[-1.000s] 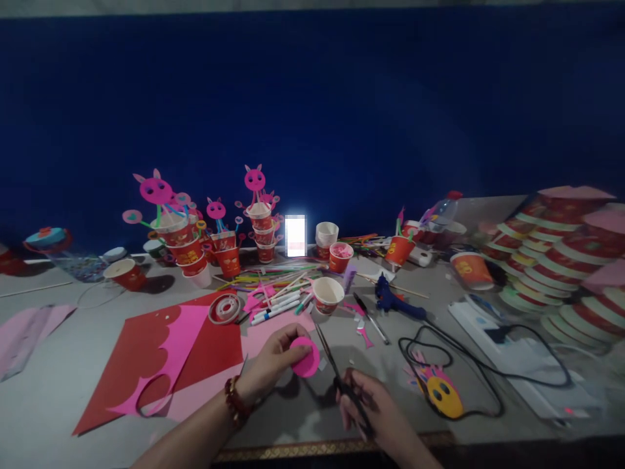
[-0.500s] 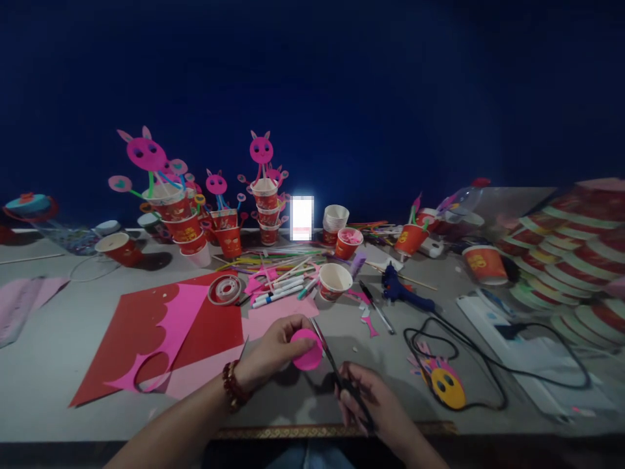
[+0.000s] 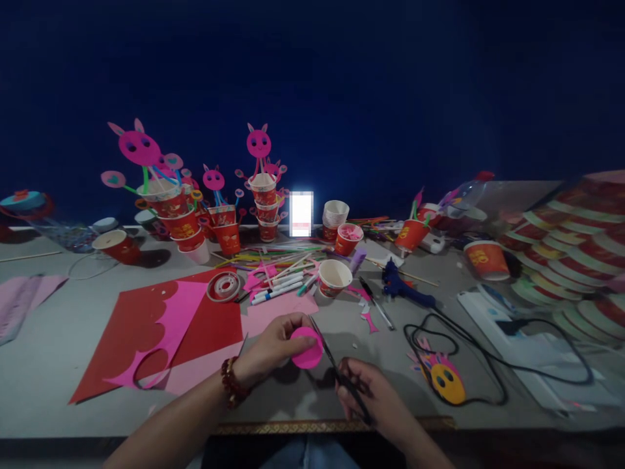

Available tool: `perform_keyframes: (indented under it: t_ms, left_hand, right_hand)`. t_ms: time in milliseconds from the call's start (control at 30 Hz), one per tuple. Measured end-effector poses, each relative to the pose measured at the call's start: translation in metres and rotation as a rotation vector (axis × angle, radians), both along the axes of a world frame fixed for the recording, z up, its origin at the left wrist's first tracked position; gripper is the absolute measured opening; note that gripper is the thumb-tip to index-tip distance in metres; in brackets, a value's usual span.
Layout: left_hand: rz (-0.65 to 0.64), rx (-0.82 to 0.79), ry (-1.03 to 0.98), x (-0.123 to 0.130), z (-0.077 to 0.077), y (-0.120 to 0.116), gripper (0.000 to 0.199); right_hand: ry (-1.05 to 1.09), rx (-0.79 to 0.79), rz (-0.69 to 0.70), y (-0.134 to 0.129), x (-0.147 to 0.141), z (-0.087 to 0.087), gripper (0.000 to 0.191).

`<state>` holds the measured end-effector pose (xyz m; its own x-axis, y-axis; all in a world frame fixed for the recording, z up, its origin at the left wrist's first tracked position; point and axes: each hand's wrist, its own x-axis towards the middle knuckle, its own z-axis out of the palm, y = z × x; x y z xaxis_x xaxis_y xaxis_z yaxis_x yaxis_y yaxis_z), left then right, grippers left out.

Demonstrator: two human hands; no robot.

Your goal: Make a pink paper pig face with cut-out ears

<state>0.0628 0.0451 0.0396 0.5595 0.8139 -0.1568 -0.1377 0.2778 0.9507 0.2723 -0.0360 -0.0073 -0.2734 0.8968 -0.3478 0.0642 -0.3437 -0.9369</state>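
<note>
Lower centre of frame: left hand pinched nearly closed, thumb flat over a bright pink disc, thin, smooth, apparently paper or card. Right hand curled round the handles of dark scissors, slim metal blades close together, angled along the disc's right edge; whether they touch it, cannot tell. Step in hand, by judgement: trimming the round outline. A further cut would call for a steady pinch, the disc turned a little, and the blades opened along the curve. Left of centre, a pink offcut with scalloped edge and round hole, flat on a matt red sheet. Centre, a pale-lined paper cup, tapered; right of it, a blue glue gun, seemingly hard plastic.
</note>
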Motion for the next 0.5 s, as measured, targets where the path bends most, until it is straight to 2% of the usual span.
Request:
perform_keyframes:
  t_ms: [133, 400, 500]
  left_hand:
    - [-0.008, -0.005, -0.012, 0.0, 0.001, 0.0, 0.037]
    - [0.002, -0.023, 0.007, 0.001, 0.004, -0.001, 0.041]
    - [0.006, -0.032, 0.015, 0.001, 0.005, -0.001, 0.042]
  right_hand:
    - [-0.006, -0.023, 0.004, 0.0, 0.0, 0.001, 0.035]
    - [-0.039, -0.029, 0.025, 0.002, -0.003, 0.014, 0.039]
    - [-0.056, -0.053, 0.025, 0.003, -0.003, 0.013, 0.04]
